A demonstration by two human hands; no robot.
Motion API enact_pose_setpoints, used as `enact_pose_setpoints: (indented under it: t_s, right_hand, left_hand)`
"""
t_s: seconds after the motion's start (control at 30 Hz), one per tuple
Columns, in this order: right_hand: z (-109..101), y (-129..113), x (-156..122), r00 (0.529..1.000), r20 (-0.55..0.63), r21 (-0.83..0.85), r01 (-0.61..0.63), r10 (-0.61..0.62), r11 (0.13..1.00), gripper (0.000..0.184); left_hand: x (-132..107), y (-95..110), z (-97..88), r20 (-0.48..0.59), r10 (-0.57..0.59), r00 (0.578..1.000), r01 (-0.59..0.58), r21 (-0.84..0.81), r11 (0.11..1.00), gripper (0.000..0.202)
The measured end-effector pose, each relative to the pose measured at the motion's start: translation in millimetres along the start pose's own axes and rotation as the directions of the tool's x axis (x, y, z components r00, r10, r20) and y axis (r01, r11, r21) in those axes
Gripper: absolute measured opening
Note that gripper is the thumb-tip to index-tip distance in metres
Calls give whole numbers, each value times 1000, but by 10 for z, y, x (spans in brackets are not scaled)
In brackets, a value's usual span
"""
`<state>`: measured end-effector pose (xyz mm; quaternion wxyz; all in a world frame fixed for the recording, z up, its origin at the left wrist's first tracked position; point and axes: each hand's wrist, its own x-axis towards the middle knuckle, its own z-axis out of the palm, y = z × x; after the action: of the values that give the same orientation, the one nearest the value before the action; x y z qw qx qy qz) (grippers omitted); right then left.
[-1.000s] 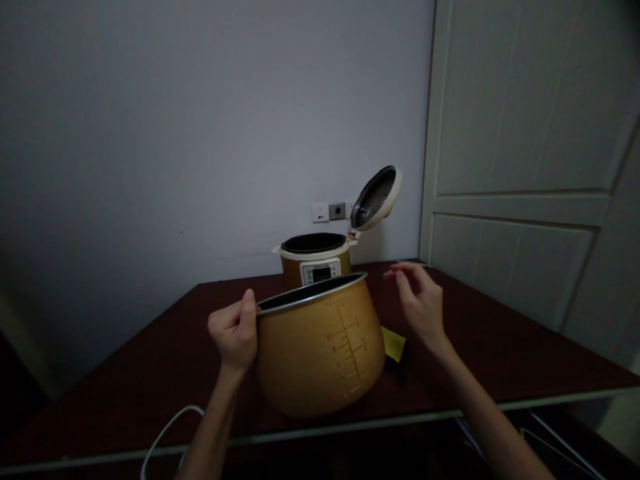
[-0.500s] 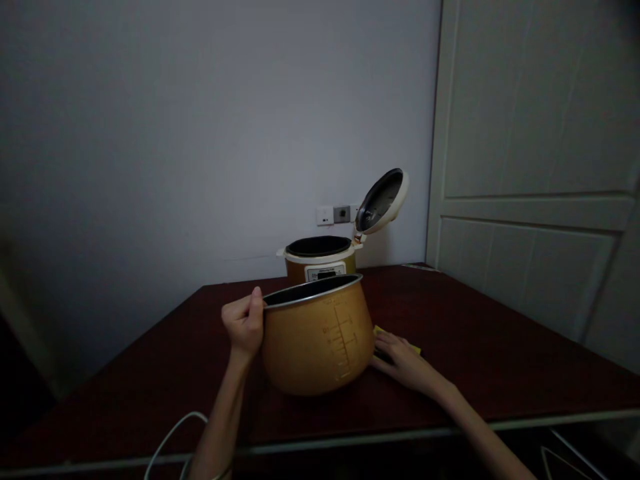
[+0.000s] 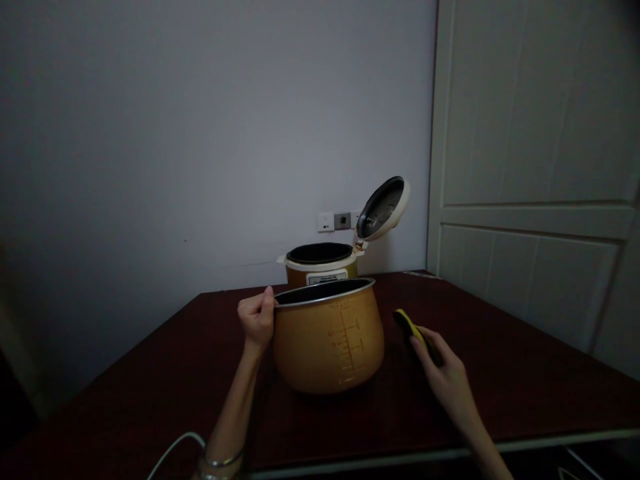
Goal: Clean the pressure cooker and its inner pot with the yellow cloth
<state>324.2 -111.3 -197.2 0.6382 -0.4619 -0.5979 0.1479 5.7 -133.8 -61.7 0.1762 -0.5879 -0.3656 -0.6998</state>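
Left of the tan, round-bellied cooking pot with a silvery rim (image 3: pixel 327 347): a bare left hand (image 3: pixel 257 319) clenches that rim, thumb uppermost.
Pot: tipped a little, its rim higher at the right; from where I stand, I can't tell whether its base touches the dark red-brown tabletop (image 3: pixel 165 373).
Right of the pot: a bare right hand (image 3: pixel 449 373) pinches a flat, yellow-and-black, sponge-like pad (image 3: pixel 411 325) between thumb and fingers.
Pad to pot: near but apart. The pad's long axis slants from the right hand up towards the pot, free end foremost; I'd say that gap matters most, the pot lying leftward of the pinch and the left hand across its far side.
Behind the pot: a white-and-gold rice cooker (image 3: pixel 296 275), its round, dark-lined white lid (image 3: pixel 383 209) standing open.
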Motion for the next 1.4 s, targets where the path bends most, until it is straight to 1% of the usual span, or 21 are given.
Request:
enact_pose_setpoints:
  t_s: [0.03, 0.1, 0.17, 0.2, 0.23, 0.27, 0.3, 0.37, 0.4, 0.43, 0.5, 0.53, 0.6, 0.7, 0.77, 0.83, 0.93, 1.03, 1.13, 1.27, 1.4]
  right_hand:
    - [-22, -76, 2, 992, -108, 17, -57, 58, 998, 42]
    - [-49, -279, -13, 944, -303, 57, -122, 134, 991, 43]
    - [-26, -546, -69, 900, -427, 75, -66, 91, 995, 39]
    - [14, -699, -114, 896, -444, 60, 23, 6, 998, 34]
    - [75, -860, -168, 899, -420, 36, 148, -120, 988, 31]
    - [156, -1021, -230, 877, -391, -2, 303, -280, 953, 29]
    - [254, -1177, -297, 834, -325, -60, 451, -445, 890, 31]
    - [468, -1443, -424, 706, -167, -178, 665, -688, 725, 35]
    - [566, -1539, -473, 656, -116, -216, 716, -746, 664, 34]
    - [646, -1604, -505, 628, -107, -246, 735, -771, 633, 32]
    - [727, -1636, -505, 607, -83, -276, 748, -790, 604, 28]
    - [724, -1609, -474, 614, -85, -269, 744, -785, 611, 27]
    - [653, -1502, -362, 649, -123, -202, 724, -751, 659, 31]
    - [498, -1334, -156, 739, -226, -27, 647, -635, 762, 38]
    - [428, -1268, -41, 790, -257, 66, 589, -557, 805, 34]
    - [388, -1225, 44, 826, -267, 129, 541, -496, 831, 28]
    - [347, -1140, 143, 861, -260, 211, 493, -437, 844, 19]
    - [307, -1008, 233, 886, -216, 297, 459, -410, 837, 13]
    - [289, -878, 320, 919, -196, 371, 391, -341, 842, 21]
    - [332, -732, 454, 972, -155, 458, 231, -179, 859, 36]
    - [482, -537, 600, 997, -70, 583, 26, 19, 812, 51]
  left_hand:
    - [-7, -7, 6, 7, -7, 1000, 7, -11, 1000, 52]
    - [-31, -13, 19, 22, -8, 1000, 8, -28, 1000, 51]
    - [-57, 3, 34, 28, 11, 1000, -10, -34, 999, 51]
    - [-69, 21, 44, 31, 21, 999, -20, -31, 999, 50]
    - [-79, 45, 55, 35, 28, 999, -28, -26, 999, 50]
    - [-87, 74, 67, 38, 35, 999, -34, -19, 999, 50]
    - [-92, 107, 78, 39, 40, 998, -39, -12, 999, 50]
    - [-94, 174, 98, 36, 59, 998, -59, -4, 998, 49]
    - [-92, 204, 104, 32, 74, 997, -74, -4, 997, 48]
    - [-89, 230, 107, 26, 91, 996, -91, -5, 996, 47]
    - [-80, 268, 100, 19, 116, 993, -116, -13, 993, 46]
    - [-75, 281, 92, 21, 122, 992, -121, -22, 992, 46]
    - [-65, 296, 73, 39, 127, 991, -125, -48, 991, 48]
    - [-49, 310, 51, 93, 124, 988, -115, -95, 989, 49]
    - [-44, 319, 49, 125, 98, 987, -84, -109, 991, 50]
    - [-46, 323, 53, 144, 60, 988, -44, -113, 993, 51]
    - [-61, 303, 54, 152, 18, 988, 4, -143, 990, 52]
    - [-82, 247, 34, 151, -49, 987, 77, -184, 980, 53]
    - [-101, 195, 6, 121, -146, 982, 171, -227, 959, 53]
    - [-90, 217, -10, 60, -266, 962, 270, -330, 904, 54]
    - [-40, 268, 16, -10, -441, 897, 411, -345, 844, 45]
